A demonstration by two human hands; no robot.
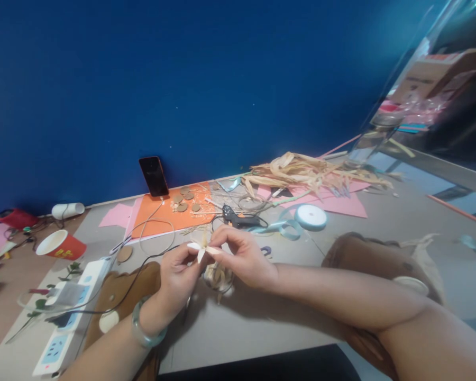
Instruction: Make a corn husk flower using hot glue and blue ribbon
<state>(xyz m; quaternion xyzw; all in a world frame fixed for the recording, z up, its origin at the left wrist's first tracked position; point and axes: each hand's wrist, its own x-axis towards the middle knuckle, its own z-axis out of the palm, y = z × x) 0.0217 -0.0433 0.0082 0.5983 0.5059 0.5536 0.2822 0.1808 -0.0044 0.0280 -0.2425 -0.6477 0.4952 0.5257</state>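
Observation:
A small pale flower [201,251] with pointed petals is held up over the table, just in front of me. My left hand [177,278] is closed on its left side, the thumb and fingertips pinching it. From the right, my right hand [241,258] pinches a petal between thumb and forefinger. Below the hands lies a bundle of dry husk pieces [219,278], partly covered by my right hand. A black glue gun [241,218] rests just beyond my fingers. The underside of the flower is hidden by my fingers.
Beyond the hands lie a ribbon spool [311,217], a heap of dry husks [297,172] and an orange sheet [150,214]. A phone [154,176] leans against the blue wall. At left are a paper cup [69,247] and a power strip [55,346] with cables.

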